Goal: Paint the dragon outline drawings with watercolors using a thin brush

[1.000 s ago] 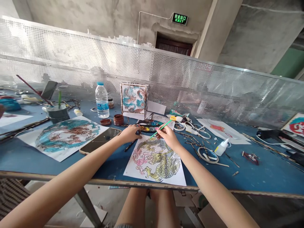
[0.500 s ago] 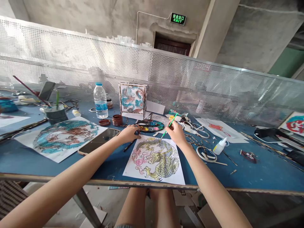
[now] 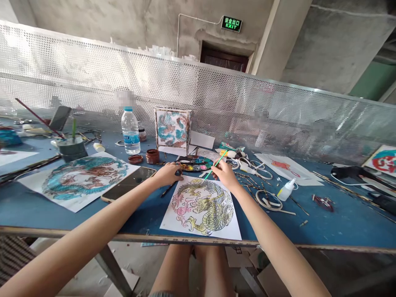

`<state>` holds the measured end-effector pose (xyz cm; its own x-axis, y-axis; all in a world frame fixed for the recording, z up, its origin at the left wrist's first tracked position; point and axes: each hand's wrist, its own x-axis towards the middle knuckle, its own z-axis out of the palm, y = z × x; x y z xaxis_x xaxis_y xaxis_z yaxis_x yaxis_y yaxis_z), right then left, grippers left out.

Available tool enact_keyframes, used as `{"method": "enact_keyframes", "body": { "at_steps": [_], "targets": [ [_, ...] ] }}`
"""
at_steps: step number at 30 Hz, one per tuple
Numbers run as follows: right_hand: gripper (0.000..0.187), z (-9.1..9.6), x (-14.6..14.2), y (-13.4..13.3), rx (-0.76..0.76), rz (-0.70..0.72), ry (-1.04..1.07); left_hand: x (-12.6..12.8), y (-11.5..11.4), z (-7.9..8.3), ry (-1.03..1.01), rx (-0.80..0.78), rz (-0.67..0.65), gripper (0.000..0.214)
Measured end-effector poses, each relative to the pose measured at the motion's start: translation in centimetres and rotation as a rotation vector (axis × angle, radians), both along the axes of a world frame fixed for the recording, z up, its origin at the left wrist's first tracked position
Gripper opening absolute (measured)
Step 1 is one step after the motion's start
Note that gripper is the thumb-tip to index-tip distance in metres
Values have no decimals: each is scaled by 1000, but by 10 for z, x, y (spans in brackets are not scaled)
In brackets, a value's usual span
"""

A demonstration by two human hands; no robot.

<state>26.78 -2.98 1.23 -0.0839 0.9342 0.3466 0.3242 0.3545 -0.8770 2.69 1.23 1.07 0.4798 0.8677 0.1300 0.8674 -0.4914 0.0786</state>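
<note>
Now the right hand [image 3: 224, 175] pinches a green brush [image 3: 215, 164] at the far edge of the drawing [image 3: 201, 206], near the palette [image 3: 194, 166]. The left hand [image 3: 168, 173] curls alongside, grip unclear. A wet tip could drip stray colour onto the drawing.

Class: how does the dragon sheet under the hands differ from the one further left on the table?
The sheet under the hands is yellow-green and pink; the left sheet is teal and brown. The left hand and the right hand, holding a green brush, are at the first's top edge; nobody touches the left sheet. Both lie flat, showing round dragon designs.
</note>
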Motion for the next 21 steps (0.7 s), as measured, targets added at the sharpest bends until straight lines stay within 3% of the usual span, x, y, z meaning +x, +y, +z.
{"method": "enact_keyframes", "body": {
  "at_steps": [5, 7, 11, 14, 17, 21],
  "targets": [
    [8, 9, 16, 2, 201, -199, -252, 1, -2, 2, 2, -2, 5, 37],
    [8, 11, 19, 1, 240, -228, -244, 1, -2, 2, -3, -2, 10, 37],
    [11, 9, 12, -1, 110, -78, -7, 0, 0, 0, -17, 1, 5, 37],
    [13, 4, 5, -2, 35, 42, 33, -1, 1, -2, -34, 3, 0, 37],
    [10, 2, 4, -1, 75, 9, -65, -1, 1, -2, -38, 6, 5, 37],
    [6, 5, 14, 1, 222, -137, -228, 0, -1, 0, -23, -2, 4, 37]
  ]
}}
